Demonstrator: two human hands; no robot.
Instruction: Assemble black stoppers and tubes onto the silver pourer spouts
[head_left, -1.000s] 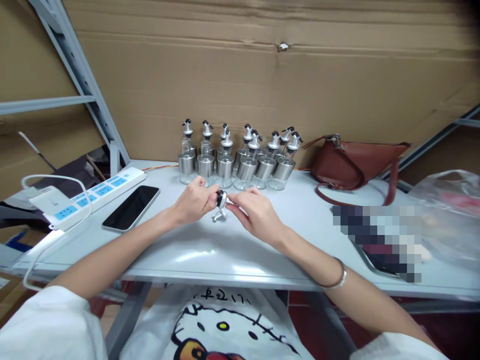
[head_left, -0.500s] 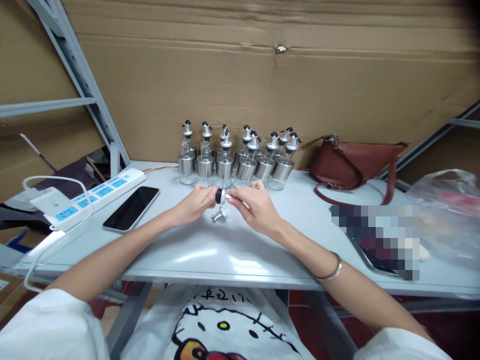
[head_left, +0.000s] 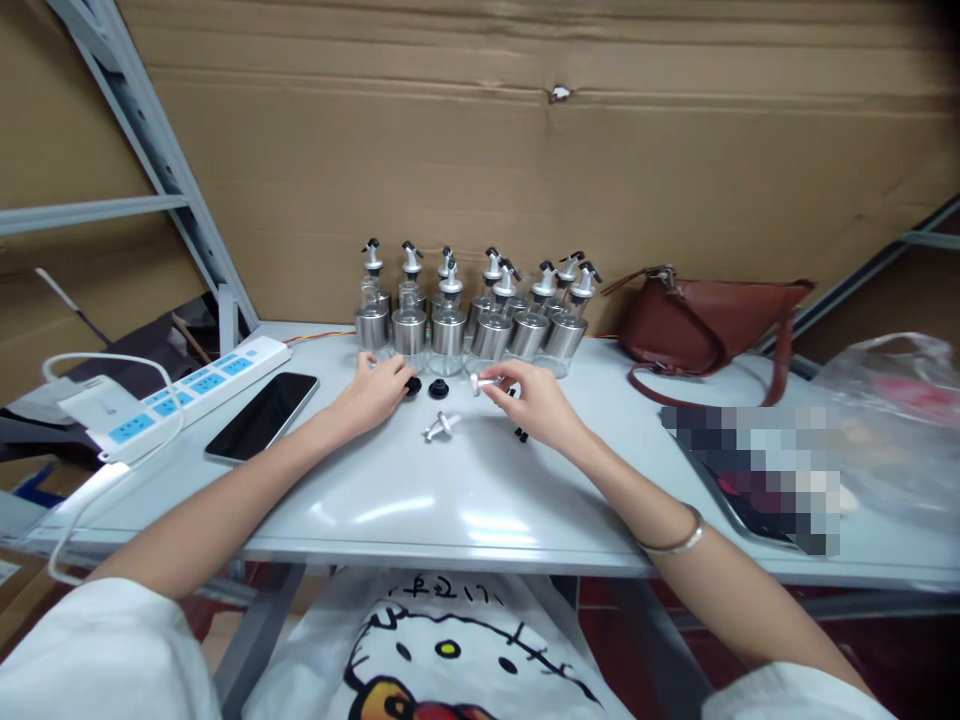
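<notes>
Tabletop (head_left: 420,490) bears two black stoppers (head_left: 439,389), one at the left hand (head_left: 375,392), grip unclear; the right hand (head_left: 538,402) pinches one spout (head_left: 476,384).

Has left hand (head_left: 371,392) palm-down, right of phone (head_left: 262,418); pinches with right hand (head_left: 541,402), farther right of it.

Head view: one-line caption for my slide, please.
Before clustered bottles, the left hand rests by a black piece; the right hand holds a silvery part.
</notes>
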